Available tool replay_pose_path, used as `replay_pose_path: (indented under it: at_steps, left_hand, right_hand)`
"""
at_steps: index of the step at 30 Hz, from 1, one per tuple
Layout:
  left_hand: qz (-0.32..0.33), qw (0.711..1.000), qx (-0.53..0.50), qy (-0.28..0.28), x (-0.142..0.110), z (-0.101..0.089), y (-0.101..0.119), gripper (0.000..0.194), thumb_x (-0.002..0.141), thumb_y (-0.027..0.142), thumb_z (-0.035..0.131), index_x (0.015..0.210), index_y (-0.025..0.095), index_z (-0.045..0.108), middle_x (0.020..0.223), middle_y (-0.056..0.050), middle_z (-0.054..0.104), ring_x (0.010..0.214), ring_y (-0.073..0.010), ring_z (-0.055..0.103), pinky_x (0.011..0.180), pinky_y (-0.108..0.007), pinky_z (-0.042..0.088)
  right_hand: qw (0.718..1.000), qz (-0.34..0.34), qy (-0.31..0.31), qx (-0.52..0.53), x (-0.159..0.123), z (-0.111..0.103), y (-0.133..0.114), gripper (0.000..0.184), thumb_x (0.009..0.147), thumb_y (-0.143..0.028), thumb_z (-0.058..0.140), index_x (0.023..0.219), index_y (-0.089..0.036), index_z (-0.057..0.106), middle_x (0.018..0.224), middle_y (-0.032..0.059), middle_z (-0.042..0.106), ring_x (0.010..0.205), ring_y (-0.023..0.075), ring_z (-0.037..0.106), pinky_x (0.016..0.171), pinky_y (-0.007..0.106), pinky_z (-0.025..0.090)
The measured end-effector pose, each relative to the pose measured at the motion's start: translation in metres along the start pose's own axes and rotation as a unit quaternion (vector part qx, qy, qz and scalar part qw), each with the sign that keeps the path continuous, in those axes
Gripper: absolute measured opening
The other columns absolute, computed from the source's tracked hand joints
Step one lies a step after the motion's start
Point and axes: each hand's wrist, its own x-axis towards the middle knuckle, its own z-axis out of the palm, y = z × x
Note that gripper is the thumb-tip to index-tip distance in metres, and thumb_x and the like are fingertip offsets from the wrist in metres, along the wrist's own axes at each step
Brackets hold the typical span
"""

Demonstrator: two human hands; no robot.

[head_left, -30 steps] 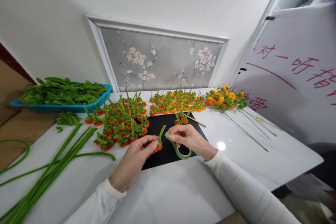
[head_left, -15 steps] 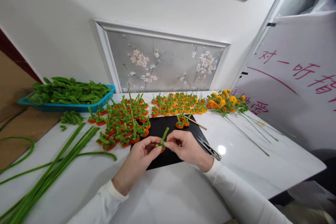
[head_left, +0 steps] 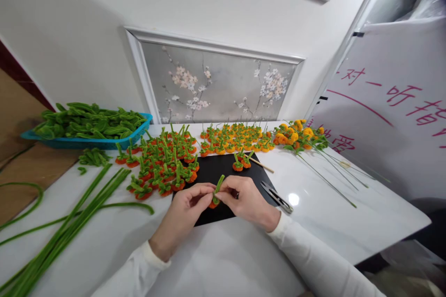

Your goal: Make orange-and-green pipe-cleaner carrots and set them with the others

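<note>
Between my two hands is a small orange pipe-cleaner pumpkin [head_left: 213,203] with a green stem standing up from its top. My left hand [head_left: 190,206] pinches it from the left, thumb and forefinger closed at the green part. From the right, my right hand [head_left: 245,199] pinches the same green part near the base of the stem. Fingertips partly cover the piece. Both hands are over a black mat [head_left: 223,216]. Farther back on the mat stand a few finished-looking orange pumpkins [head_left: 238,165] with green stems. Thread snips [head_left: 277,196] lie just right of my right hand.
Many orange pumpkins [head_left: 167,171] stand left of the mat, yellow ones [head_left: 237,139] behind it. A blue basket [head_left: 88,143] of green pieces is back left. Green pipe cleaners [head_left: 69,227] lie at left, a wooden stick [head_left: 263,164] and yellow flowers [head_left: 299,135] at right.
The held pumpkin has tipped so more of its orange body shows below the fingers. My fingers have shifted slightly around the stem's base; both hands still hold it.
</note>
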Motion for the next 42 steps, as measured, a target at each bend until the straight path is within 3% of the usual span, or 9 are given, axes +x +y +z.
replay_pose_path:
  at_steps: [6, 9, 12, 20, 26, 30, 34, 38, 42]
  left_hand:
    - [-0.027, 0.998, -0.060, -0.003, -0.003, 0.002, 0.002, 0.016, 0.077, 0.028, 0.062, 0.090, 0.019, 0.063, 0.090, -0.004, 0.067, 0.087, -0.0194, 0.061, 0.078, -0.030, 0.049]
    - [-0.029, 0.994, -0.101, 0.006, -0.003, 0.003, 0.004, 0.025, 0.074, 0.024, 0.064, 0.097, 0.019, 0.055, 0.094, -0.004, 0.066, 0.090, -0.0190, 0.062, 0.078, -0.030, 0.050]
    - [-0.045, 0.993, -0.110, 0.014, -0.004, 0.005, 0.006, 0.035, 0.072, 0.025, 0.065, 0.104, 0.020, 0.050, 0.093, -0.004, 0.065, 0.084, -0.0182, 0.063, 0.074, -0.031, 0.051]
    - [-0.032, 0.996, -0.076, 0.020, -0.004, 0.003, 0.012, 0.030, 0.073, 0.027, 0.064, 0.099, 0.020, 0.052, 0.092, -0.004, 0.064, 0.088, -0.0211, 0.064, 0.077, -0.036, 0.053]
    - [0.051, 0.998, -0.018, -0.022, -0.004, 0.002, 0.006, 0.029, 0.076, 0.027, 0.065, 0.103, 0.022, 0.054, 0.110, -0.007, 0.059, 0.105, -0.0227, 0.058, 0.084, -0.032, 0.052]
    - [0.095, 0.992, 0.082, -0.023, -0.005, 0.003, -0.002, 0.018, 0.081, 0.024, 0.060, 0.099, 0.022, 0.059, 0.104, -0.005, 0.060, 0.093, -0.0200, 0.060, 0.077, -0.030, 0.052]
    - [0.111, 0.990, 0.082, -0.033, -0.005, 0.002, -0.002, 0.011, 0.084, 0.027, 0.055, 0.091, 0.020, 0.060, 0.100, -0.006, 0.059, 0.084, -0.0179, 0.060, 0.072, -0.028, 0.052]
    - [0.070, 0.994, 0.028, -0.074, -0.007, -0.001, 0.006, 0.013, 0.085, 0.031, 0.055, 0.086, 0.019, 0.061, 0.094, -0.005, 0.060, 0.078, -0.0169, 0.059, 0.071, -0.028, 0.051]
    - [-0.048, 0.989, -0.076, -0.115, -0.009, -0.003, 0.015, 0.021, 0.082, 0.039, 0.059, 0.084, 0.018, 0.061, 0.071, 0.000, 0.058, 0.067, -0.0138, 0.057, 0.064, -0.024, 0.048]
  right_hand:
    - [0.997, 0.044, -0.011, 0.065, 0.001, 0.000, -0.003, 0.006, 0.078, -0.018, 0.063, 0.080, -0.018, 0.058, 0.065, -0.0045, 0.054, 0.055, 0.0079, 0.046, 0.052, 0.019, 0.037]
    - [0.998, 0.017, -0.020, 0.057, 0.001, -0.001, -0.003, 0.000, 0.079, -0.018, 0.063, 0.080, -0.017, 0.063, 0.067, -0.0025, 0.056, 0.058, 0.0091, 0.048, 0.054, 0.020, 0.038]
    - [0.999, -0.015, -0.021, 0.036, 0.000, -0.003, -0.002, 0.007, 0.082, -0.018, 0.062, 0.075, -0.017, 0.065, 0.070, 0.0002, 0.059, 0.063, 0.0110, 0.053, 0.058, 0.021, 0.041]
    - [0.998, -0.058, -0.021, 0.012, 0.000, -0.003, -0.002, 0.013, 0.085, -0.018, 0.057, 0.075, -0.017, 0.064, 0.074, 0.0025, 0.059, 0.068, 0.0119, 0.055, 0.063, 0.022, 0.044]
    - [0.998, 0.042, 0.013, 0.051, 0.000, -0.003, -0.008, 0.016, 0.081, -0.021, 0.058, 0.067, -0.015, 0.059, 0.060, -0.0020, 0.051, 0.053, 0.0084, 0.043, 0.048, 0.020, 0.034]
    - [0.990, 0.096, 0.017, 0.100, -0.001, 0.000, -0.007, 0.018, 0.079, -0.024, 0.060, 0.064, -0.014, 0.057, 0.059, -0.0022, 0.053, 0.052, 0.0075, 0.043, 0.047, 0.019, 0.034]
    - [0.987, 0.100, -0.018, 0.124, -0.001, -0.001, -0.005, 0.021, 0.081, -0.027, 0.059, 0.064, -0.014, 0.059, 0.058, -0.0023, 0.053, 0.051, 0.0069, 0.043, 0.046, 0.018, 0.034]
    - [0.987, 0.078, -0.077, 0.118, -0.001, -0.009, -0.005, 0.014, 0.083, -0.023, 0.056, 0.075, -0.014, 0.064, 0.067, -0.0004, 0.056, 0.054, 0.0075, 0.047, 0.048, 0.019, 0.037]
    - [0.995, -0.001, -0.072, 0.065, -0.001, -0.013, -0.007, 0.010, 0.084, -0.018, 0.056, 0.079, -0.016, 0.065, 0.072, 0.0009, 0.057, 0.059, 0.0091, 0.051, 0.053, 0.020, 0.039]
